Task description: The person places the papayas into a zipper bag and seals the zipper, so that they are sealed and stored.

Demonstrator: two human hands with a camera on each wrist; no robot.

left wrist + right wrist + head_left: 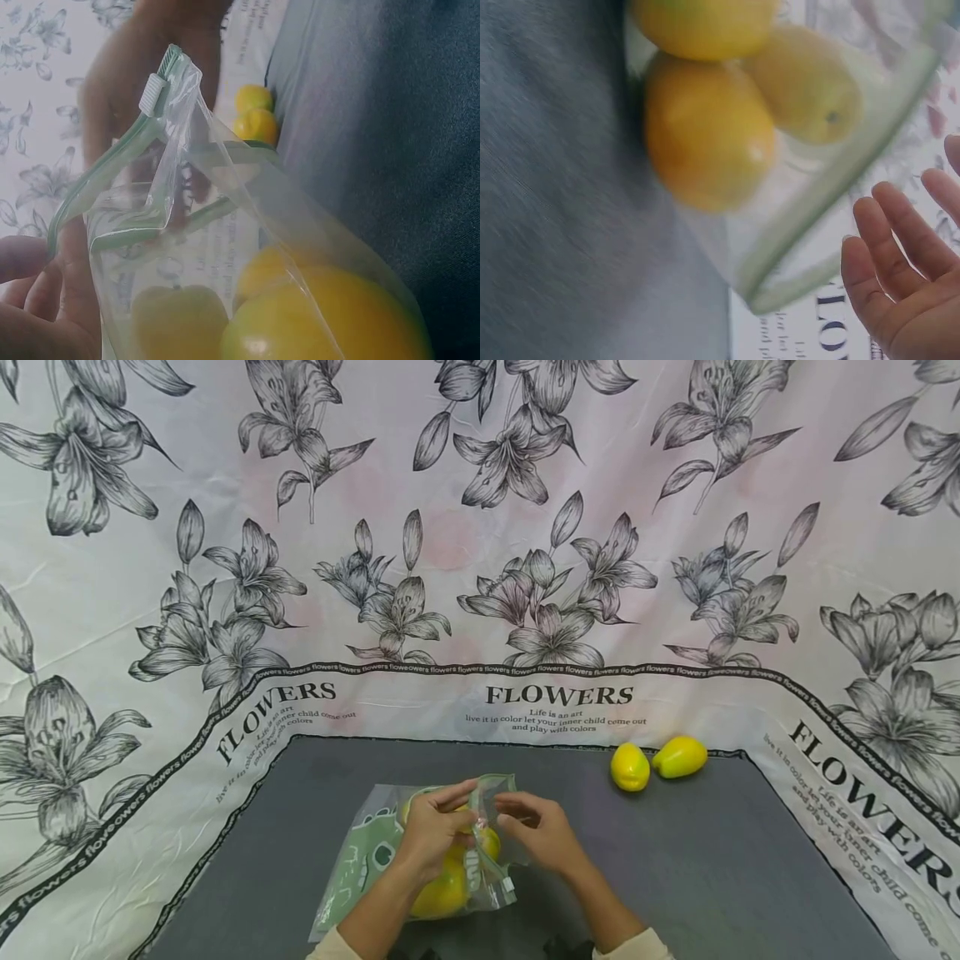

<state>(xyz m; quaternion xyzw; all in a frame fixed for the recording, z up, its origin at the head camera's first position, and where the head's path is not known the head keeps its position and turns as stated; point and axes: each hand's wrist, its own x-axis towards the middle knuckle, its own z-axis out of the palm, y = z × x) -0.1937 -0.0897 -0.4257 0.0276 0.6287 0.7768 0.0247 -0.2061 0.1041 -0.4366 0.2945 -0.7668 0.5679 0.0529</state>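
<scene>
A clear slider zip bag (360, 852) with a green print lies in front of me with its mouth to the right. Several yellow, mango-like fruits (440, 893) are inside it. My left hand (433, 831) pinches the green zip edge at the bag's mouth; in the left wrist view the thumb and fingers of this hand (45, 300) meet at that strip. Just right of the mouth is my right hand (543, 831), its fingers loosely bent toward the bag. The right wrist view shows the fingers (900, 255) spread and relaxed, holding nothing. A white slider (152, 95) sits near one zip end.
Two more yellow fruits (630, 767) lie at the back right of the dark grey table (675, 877). A white cloth (558, 702) printed with flowers and lettering hangs behind and along the sides.
</scene>
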